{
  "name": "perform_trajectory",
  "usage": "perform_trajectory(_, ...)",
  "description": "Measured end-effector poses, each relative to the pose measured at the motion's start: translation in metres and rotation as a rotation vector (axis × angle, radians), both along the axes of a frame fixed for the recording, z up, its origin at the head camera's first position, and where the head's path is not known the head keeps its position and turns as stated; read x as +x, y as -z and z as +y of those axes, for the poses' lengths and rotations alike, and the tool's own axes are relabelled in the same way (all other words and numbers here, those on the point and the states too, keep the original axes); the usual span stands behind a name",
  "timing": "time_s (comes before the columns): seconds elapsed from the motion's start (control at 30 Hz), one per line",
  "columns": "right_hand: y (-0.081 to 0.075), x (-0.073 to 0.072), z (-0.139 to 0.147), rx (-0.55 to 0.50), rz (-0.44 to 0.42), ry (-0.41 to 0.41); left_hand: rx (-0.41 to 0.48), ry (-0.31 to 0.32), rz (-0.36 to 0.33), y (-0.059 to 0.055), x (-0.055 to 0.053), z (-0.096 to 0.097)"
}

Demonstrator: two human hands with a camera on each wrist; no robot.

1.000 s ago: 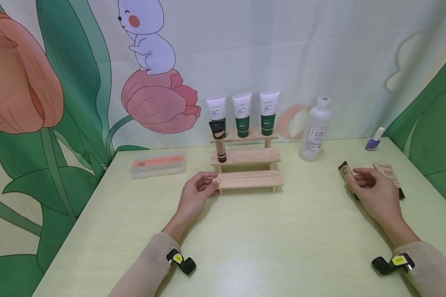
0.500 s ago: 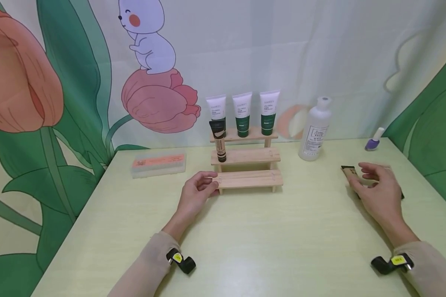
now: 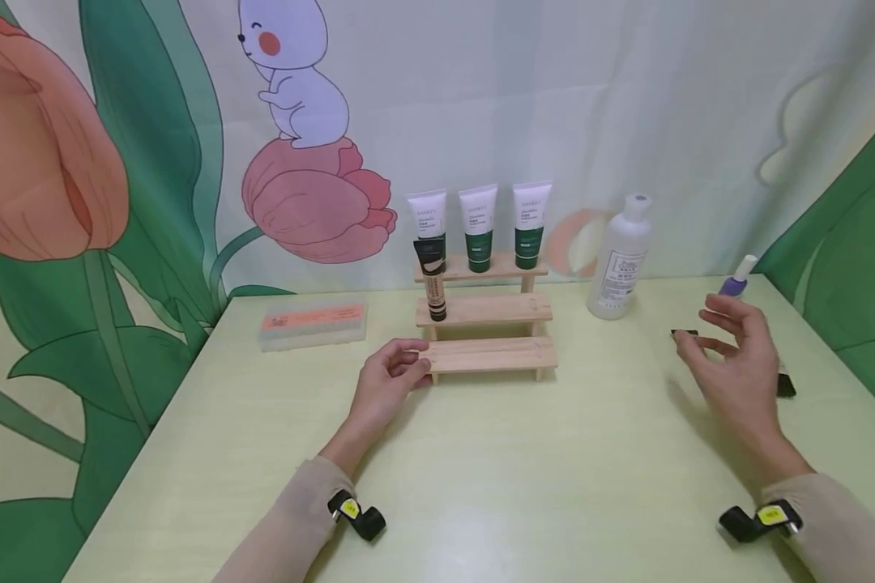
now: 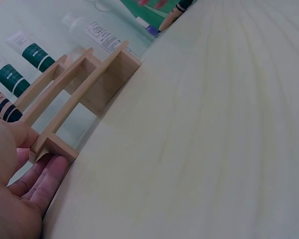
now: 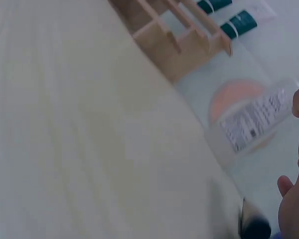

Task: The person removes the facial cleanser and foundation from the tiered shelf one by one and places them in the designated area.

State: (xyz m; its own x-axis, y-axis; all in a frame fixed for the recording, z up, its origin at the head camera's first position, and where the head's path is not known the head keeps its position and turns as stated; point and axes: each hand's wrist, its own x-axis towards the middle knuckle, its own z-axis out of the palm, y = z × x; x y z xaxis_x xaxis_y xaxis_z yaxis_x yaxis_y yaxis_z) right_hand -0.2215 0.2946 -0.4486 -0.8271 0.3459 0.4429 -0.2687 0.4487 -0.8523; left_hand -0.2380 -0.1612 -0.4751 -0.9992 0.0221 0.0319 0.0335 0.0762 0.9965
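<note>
My left hand [image 3: 388, 376] grips the left end of the lowest step of a wooden three-step display stand [image 3: 492, 356], thumb above and fingers beneath in the left wrist view. A tan tube with a black cap [image 3: 434, 287] stands on the middle step. Along the top step are three white-and-green cream tubes [image 3: 479, 231]. My right hand [image 3: 740, 364] hovers at the right with loosely bent fingers and nothing held. Behind it lie two tubes, mostly hidden: one's black end [image 3: 684, 332] and the other's black cap [image 3: 786, 385] show.
A white labelled bottle [image 3: 620, 257] stands right of the stand. Farther right, a purple nail polish bottle [image 3: 733, 285] is partly covered by the right hand. A flat translucent case [image 3: 313, 324] lies at left. A printed curtain [image 3: 467, 97] hangs behind the table.
My right hand has let go of the tan tube, leaving it on the table, and has risen with its fingers spreading. The left hand keeps its place on the stand.
</note>
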Motion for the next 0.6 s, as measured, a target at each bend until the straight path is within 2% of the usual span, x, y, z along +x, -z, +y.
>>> perform_trajectory(0.33,-0.037,-0.018,-0.082,-0.185,0.158,-0.285,0.014,0.003,-0.004,0.001,0.002,-0.002)
perform_trajectory(0.47,-0.046,-0.028,-0.122,-0.201,0.190,-0.402,0.012,0.003,-0.004,0.001,0.001,-0.001)
perform_trajectory(0.6,-0.053,-0.039,-0.161,-0.188,0.172,-0.513,0.010,0.002,0.003,0.000,0.000,0.000)
